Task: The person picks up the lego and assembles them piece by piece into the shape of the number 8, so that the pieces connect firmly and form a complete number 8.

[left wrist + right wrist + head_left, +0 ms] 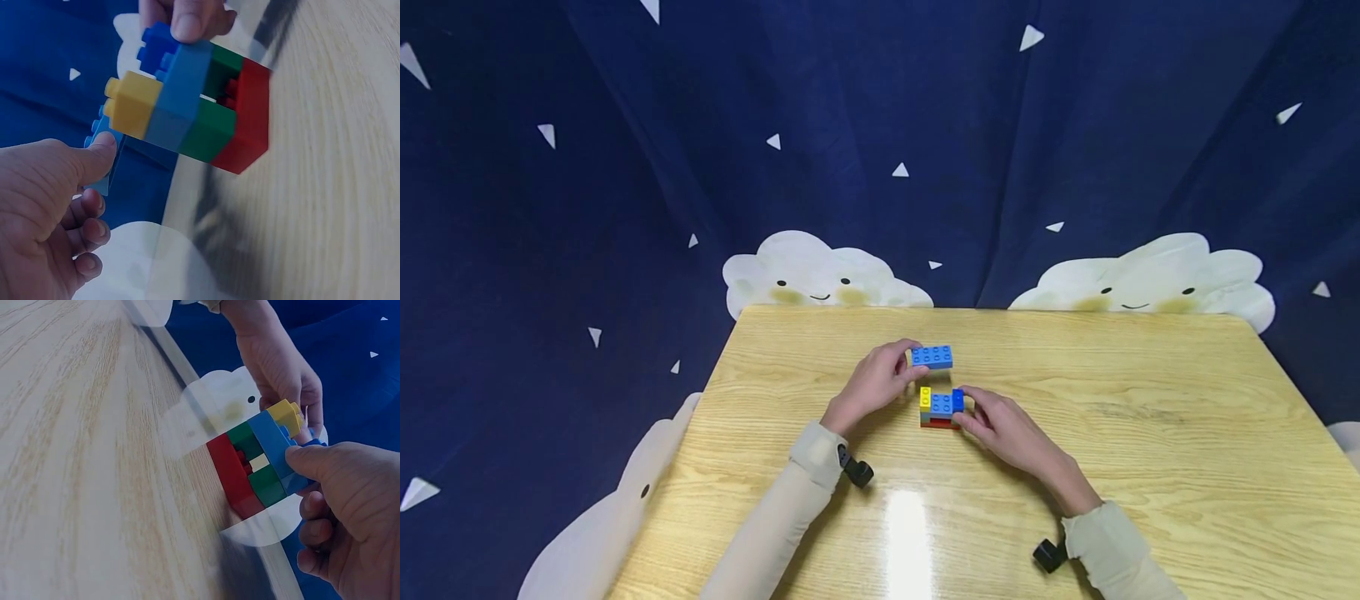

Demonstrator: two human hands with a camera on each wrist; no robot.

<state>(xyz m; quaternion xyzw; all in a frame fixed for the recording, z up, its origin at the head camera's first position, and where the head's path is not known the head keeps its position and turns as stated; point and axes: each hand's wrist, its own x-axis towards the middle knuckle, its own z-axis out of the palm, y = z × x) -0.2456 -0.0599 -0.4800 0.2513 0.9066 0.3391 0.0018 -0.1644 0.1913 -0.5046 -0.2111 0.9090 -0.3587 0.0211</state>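
My left hand point(880, 379) pinches a light blue building brick point(932, 357) by its left end, just behind the stacked bricks. The stack has a red brick point(252, 119) at the bottom, two green bricks point(208, 130) with a gap between them, and a light blue brick point(179, 100) across the top. On that stand a yellow brick point(926, 399) at the left and a dark blue brick point(958, 400) at the right. My right hand point(1011, 427) grips the stack's right end, its thumb on the upper blue bricks in the right wrist view.
Under both hands is a wooden table point(1150, 467), with a bright reflection near the front. A dark blue curtain point(850, 100) with white triangles and smiling clouds hangs behind and to the left of the table. Black wrist cameras point(859, 473) sit at the cuffs.
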